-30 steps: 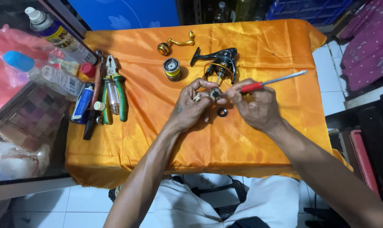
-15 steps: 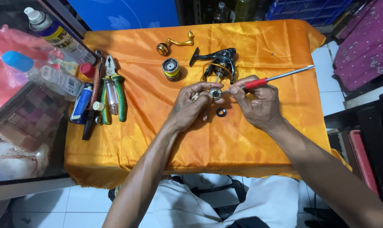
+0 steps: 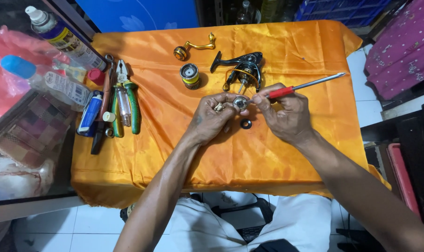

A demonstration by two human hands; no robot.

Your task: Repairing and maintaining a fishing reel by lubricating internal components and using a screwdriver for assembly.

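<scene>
Two hands meet over the orange cloth (image 3: 174, 154): the left hand (image 3: 211, 119) pinches a small round metal part (image 3: 240, 102), the right hand (image 3: 284, 114) grips a red-handled screwdriver (image 3: 296, 87), fingers curled tight. A black ring (image 3: 245, 124) lies just below them; the reel body (image 3: 242, 70) sits just beyond.
</scene>
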